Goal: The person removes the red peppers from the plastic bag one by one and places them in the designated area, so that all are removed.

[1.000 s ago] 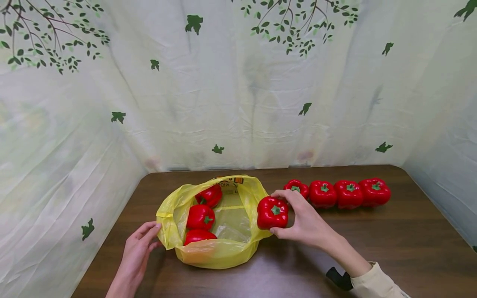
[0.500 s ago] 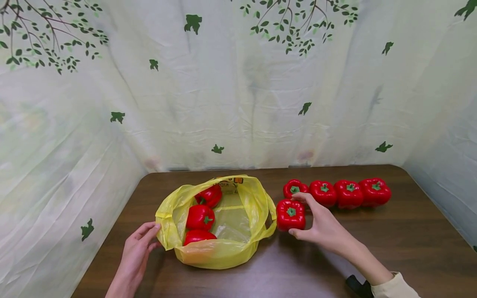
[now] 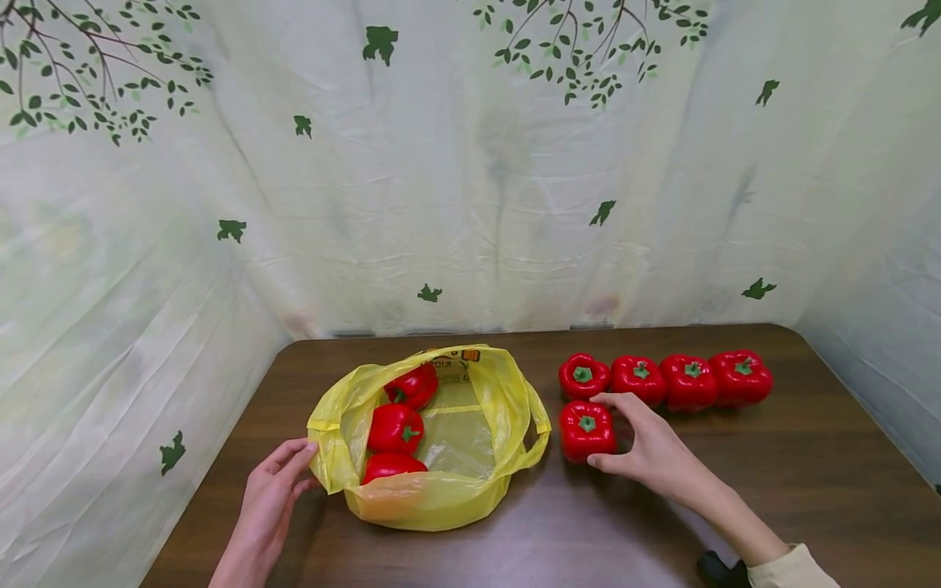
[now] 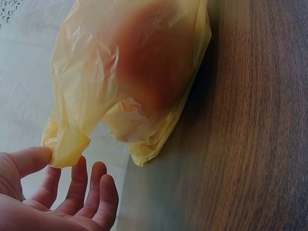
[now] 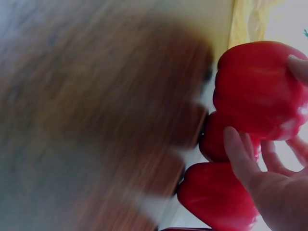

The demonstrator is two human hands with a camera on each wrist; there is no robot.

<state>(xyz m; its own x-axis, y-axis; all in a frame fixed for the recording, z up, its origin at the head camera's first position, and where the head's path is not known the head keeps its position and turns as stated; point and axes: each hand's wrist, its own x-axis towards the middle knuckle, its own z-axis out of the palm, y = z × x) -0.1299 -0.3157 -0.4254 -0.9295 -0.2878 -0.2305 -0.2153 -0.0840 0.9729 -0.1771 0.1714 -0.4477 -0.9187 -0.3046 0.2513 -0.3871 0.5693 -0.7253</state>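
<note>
In the head view my left hand [image 3: 266, 494] pinches the left handle edge of a yellow plastic bag [image 3: 430, 508]. The bag's mouth gapes upward. Three red bell peppers [image 3: 395, 429] lie inside it on the left. Thumb and forefinger hold the bag's tip [image 4: 70, 147] in the left wrist view, the other fingers loosely bent. To the right of the bag, my right hand [image 3: 657, 449] grips another red bell pepper [image 3: 577, 441] between thumb and fingers, green stem upward. Seen from the right wrist, that pepper fills the grasp; whether it touches the table cannot be told.
Behind the right hand, several red bell peppers [image 3: 687, 384] stand in a row on the brown wooden table [image 3: 831, 490]. A pale curtain [image 3: 515, 204] with leaf prints hangs beyond the table's back edge. The bag's right handle loop [image 3: 540, 425] sticks out beside the held pepper.
My right hand has moved the bell pepper rightward and slightly nearer, away from the bag. The bag's right handle has spread out to the right. My left hand has stayed in place.
</note>
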